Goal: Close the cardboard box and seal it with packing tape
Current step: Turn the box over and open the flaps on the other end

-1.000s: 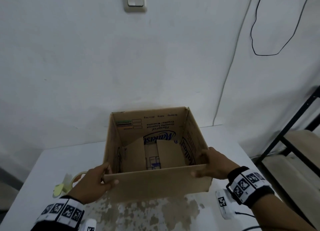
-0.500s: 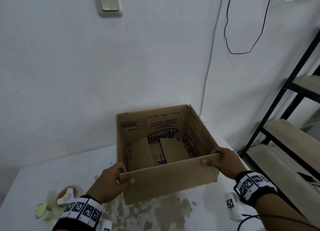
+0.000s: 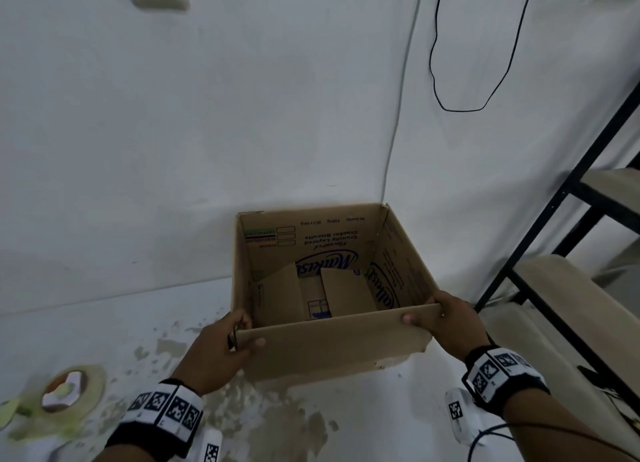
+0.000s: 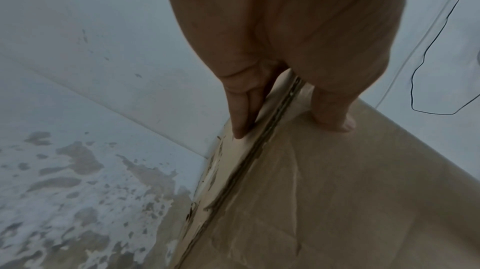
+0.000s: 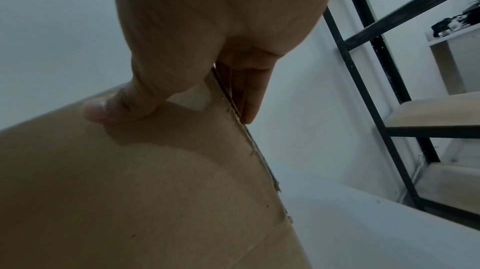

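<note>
The cardboard box (image 3: pixel 332 344) is sitting open at centre frame on the table (image 3: pixel 104 323), its inner flaps hanging down inside. Your left hand (image 3: pixel 216 352) is pinching the near wall's left corner, thumb on the front face; your right hand (image 3: pixel 450 323) is gripping the right corner likewise. A tape roll (image 3: pixel 74 387) is lying at lower left, well apart.
</note>
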